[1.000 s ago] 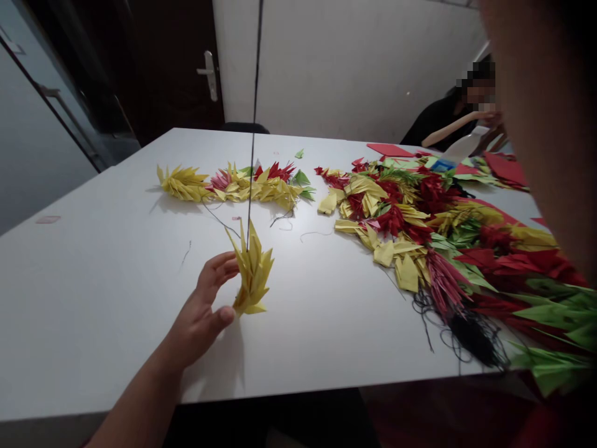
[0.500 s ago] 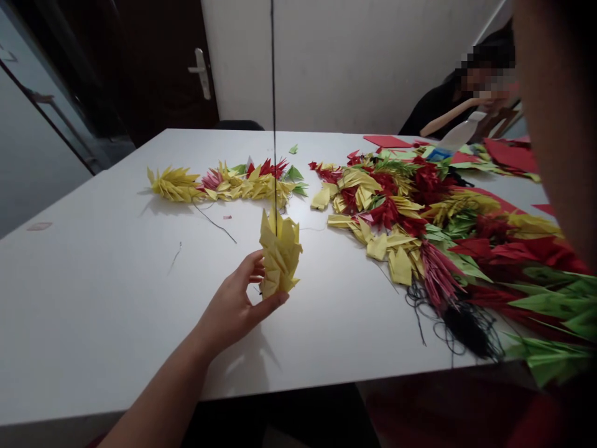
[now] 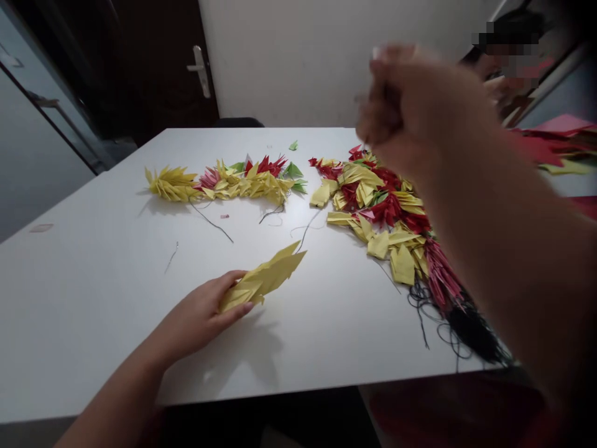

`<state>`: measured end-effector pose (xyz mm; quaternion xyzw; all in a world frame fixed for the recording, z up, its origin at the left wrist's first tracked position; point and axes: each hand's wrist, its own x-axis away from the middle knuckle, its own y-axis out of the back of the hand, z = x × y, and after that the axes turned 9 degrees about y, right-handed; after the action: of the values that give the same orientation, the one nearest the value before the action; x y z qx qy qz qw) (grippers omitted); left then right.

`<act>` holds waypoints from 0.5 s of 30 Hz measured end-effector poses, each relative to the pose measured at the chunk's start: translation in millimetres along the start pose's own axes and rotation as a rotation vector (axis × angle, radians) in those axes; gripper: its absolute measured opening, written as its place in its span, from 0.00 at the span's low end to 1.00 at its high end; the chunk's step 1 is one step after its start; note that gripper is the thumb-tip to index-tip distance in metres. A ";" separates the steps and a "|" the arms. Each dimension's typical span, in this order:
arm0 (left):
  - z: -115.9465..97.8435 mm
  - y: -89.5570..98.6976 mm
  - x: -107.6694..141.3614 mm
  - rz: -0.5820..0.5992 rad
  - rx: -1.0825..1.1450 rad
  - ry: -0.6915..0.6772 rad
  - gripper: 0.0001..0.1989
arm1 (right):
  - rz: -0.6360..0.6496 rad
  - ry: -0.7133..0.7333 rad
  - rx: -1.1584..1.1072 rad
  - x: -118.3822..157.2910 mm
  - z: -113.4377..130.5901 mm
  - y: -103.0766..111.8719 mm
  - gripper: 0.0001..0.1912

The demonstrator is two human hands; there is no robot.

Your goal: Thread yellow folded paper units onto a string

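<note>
My left hand [image 3: 205,314] is closed around a bundle of folded yellow paper pieces [image 3: 265,280], their points tilted up to the right above the table. A dark thread [image 3: 305,235] runs from the bundle's tip up and right towards my right hand [image 3: 396,106]. That hand is raised over the table, its fingers pinched together and blurred by motion; the thread appears to lead into it. Beyond the bundle lies a strung row of yellow, pink, red and green folded paper [image 3: 252,183]. My right forearm covers part of a larger heap of folded paper strands [image 3: 364,186].
A tangle of black thread [image 3: 471,330] lies near the front right of the white table [image 3: 116,311]. Loose thread ends [image 3: 212,224] and a small green paper piece [image 3: 293,145] are on the tabletop. Another person [image 3: 508,68] sits at the back right, near red paper sheets [image 3: 555,146].
My left hand has moved left and lower, and the yellow bundle has tipped from upright to slanting right. The vertical taut thread now slants right. My right hand has come down into view.
</note>
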<state>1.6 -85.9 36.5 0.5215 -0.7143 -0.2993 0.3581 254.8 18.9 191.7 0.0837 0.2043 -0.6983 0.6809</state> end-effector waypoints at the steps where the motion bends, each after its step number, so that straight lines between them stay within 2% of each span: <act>1: 4.8 1.3 -1.2 0.017 -0.044 0.010 0.23 | -0.070 -0.021 -0.021 4.5 -10.7 5.1 0.09; 4: 13.6 2.4 -5.9 0.018 -0.127 0.016 0.23 | -0.189 -0.146 -0.080 23.3 -53.7 25.2 0.14; 7: 16.8 2.6 -8.2 -0.027 -0.141 -0.028 0.24 | -0.225 -0.166 -0.082 42.4 -97.9 41.0 0.13; 9: 20.0 2.9 -5.9 -0.081 -0.141 -0.045 0.28 | -0.188 -0.158 -0.015 54.8 -119.6 44.8 0.14; 11: 25.9 2.1 0.2 -0.156 -0.144 -0.036 0.32 | -0.027 -0.159 0.120 67.2 -131.5 43.8 0.14; 15: 40.8 -5.2 16.7 -0.268 -0.072 0.028 0.29 | 0.451 -0.104 0.545 87.8 -127.5 37.0 0.21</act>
<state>-32.6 -101.1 12.6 0.6031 -0.6220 -0.3627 0.3433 265.6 -10.3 35.6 0.2694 -0.0479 -0.5625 0.7802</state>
